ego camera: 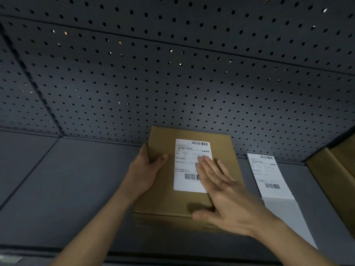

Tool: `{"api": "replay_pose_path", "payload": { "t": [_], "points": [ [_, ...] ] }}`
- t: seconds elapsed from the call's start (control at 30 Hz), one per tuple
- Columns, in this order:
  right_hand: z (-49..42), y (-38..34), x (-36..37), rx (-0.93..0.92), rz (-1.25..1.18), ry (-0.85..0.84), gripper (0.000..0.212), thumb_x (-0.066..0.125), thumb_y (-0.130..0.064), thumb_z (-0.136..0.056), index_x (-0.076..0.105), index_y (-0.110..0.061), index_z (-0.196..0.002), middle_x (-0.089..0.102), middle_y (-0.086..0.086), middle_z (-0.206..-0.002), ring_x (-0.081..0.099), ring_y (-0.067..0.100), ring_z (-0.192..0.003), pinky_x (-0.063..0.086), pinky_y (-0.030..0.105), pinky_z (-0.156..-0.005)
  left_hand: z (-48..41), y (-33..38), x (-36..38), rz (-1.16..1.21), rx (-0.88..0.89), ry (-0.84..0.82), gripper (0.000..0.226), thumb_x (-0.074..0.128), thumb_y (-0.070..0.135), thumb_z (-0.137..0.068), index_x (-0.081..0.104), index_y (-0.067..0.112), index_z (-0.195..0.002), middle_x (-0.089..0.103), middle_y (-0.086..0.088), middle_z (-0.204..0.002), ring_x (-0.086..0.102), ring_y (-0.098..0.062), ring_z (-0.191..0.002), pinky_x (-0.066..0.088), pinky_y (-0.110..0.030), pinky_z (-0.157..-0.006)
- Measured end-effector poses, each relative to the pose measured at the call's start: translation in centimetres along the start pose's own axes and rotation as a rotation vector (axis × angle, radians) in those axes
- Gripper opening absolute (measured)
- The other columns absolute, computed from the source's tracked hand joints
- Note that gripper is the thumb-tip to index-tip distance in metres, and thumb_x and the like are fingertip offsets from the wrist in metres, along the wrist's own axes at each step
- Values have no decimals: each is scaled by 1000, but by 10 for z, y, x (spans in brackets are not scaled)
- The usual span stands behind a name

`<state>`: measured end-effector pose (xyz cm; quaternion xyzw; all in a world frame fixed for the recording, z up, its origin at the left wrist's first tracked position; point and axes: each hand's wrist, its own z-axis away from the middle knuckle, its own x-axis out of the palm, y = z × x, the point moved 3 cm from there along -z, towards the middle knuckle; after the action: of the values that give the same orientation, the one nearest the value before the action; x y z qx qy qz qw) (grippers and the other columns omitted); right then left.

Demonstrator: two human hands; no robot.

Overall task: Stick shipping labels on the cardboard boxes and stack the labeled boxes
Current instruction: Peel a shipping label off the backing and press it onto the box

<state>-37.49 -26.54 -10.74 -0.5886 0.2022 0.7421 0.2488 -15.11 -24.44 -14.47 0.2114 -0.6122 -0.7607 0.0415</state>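
from the head view, your left hand (pixel 146 169) grips the left edge of the cardboard box (pixel 165 198), thumb on the top face and fingers curled over the side. your right hand (pixel 221 189), slightly blurred, lies flat with straight fingers, its fingertips on the white shipping label (pixel 187 166) on the box's top face. the box lies flat on the dark grey surface (pixel 67 189), its far end near the pegboard wall (pixel 172 73). just right of the box a strip of labels (pixel 269 175) lies on the surface, the far one printed with barcodes. more cardboard boxes (pixel 334 169) show at the right edge.
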Motion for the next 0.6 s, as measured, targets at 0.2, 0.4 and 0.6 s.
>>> {"api": "replay_pose_path", "payload": {
  "t": [0.2,0.4,0.6],
  "points": [
    [4,-26,6,-157,10,76,119,20,-92,-77,4,-5,-156,-3,9,-164,-11,16,-151,1,34,-119,-1,-1,1,28,20,0,45,61,44,-92,46,32,-133,64,10,-117,65,-9,-101,50,-20,-77],
    [-32,26,-12,21,-62,-55,111,-4,-89,-68,-30,-17,-148,-39,-1,-154,-48,0,-129,-25,22,-113,0,-3,-1,52,16,-11,46,62,47,-90,50,35,-132,68,15,-113,67,-5,-98,52,-20,-78],
    [-57,47,-23,78,-69,-92,105,16,-83,-81,-30,-16,-148,-36,0,-155,-46,7,-132,-29,18,-101,-1,-4,-2,48,27,-9,44,62,49,-90,52,35,-130,70,16,-109,69,-5,-96,57,-28,-86]
  ]
}}
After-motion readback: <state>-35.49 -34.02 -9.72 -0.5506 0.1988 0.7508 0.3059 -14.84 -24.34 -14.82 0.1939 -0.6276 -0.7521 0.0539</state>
